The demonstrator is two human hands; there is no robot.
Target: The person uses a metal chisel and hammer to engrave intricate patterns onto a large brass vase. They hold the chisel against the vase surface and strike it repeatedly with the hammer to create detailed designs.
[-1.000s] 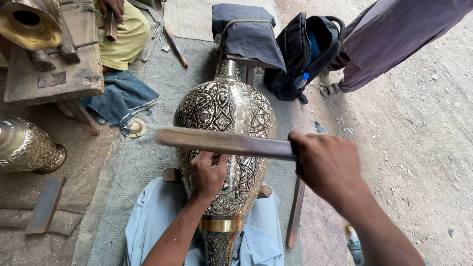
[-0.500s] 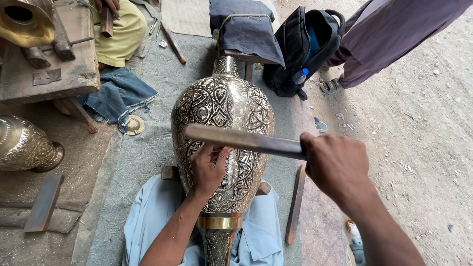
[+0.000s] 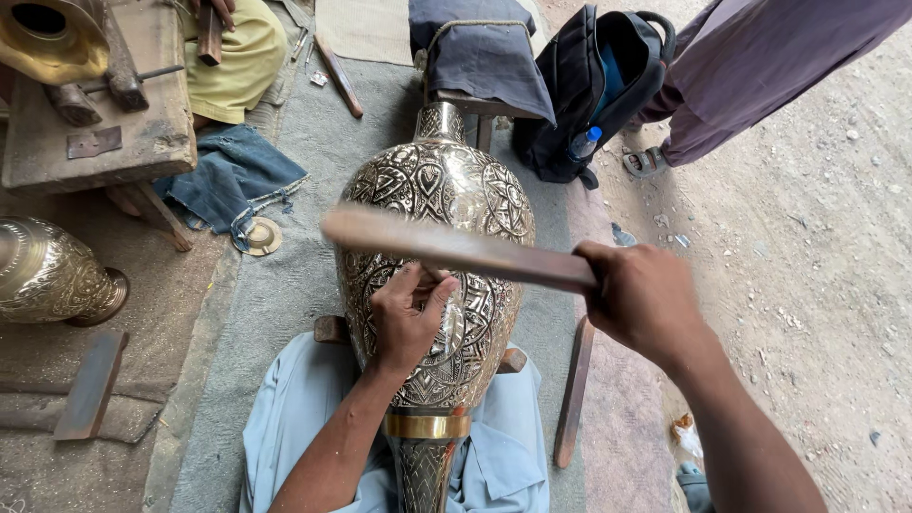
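A large engraved metal vase (image 3: 446,199) lies across my lap, its neck pointing away from me. My left hand (image 3: 407,315) rests on the vase's belly with fingers pinched around a small tool that is mostly hidden. My right hand (image 3: 644,299) grips one end of a long flat wooden bar (image 3: 446,247), which is held level above the vase and blurred by motion.
A second brass vase (image 3: 52,274) lies at far left. A wooden workbench (image 3: 100,123) with tools stands top left, beside a blue cloth (image 3: 233,171). A black backpack (image 3: 594,90) and another person's legs (image 3: 750,66) are at top right. A wooden strip (image 3: 574,394) lies on the mat.
The wooden bar has swung lower and nearer to my left hand over the vase. My left hand has stayed on the vase's belly.
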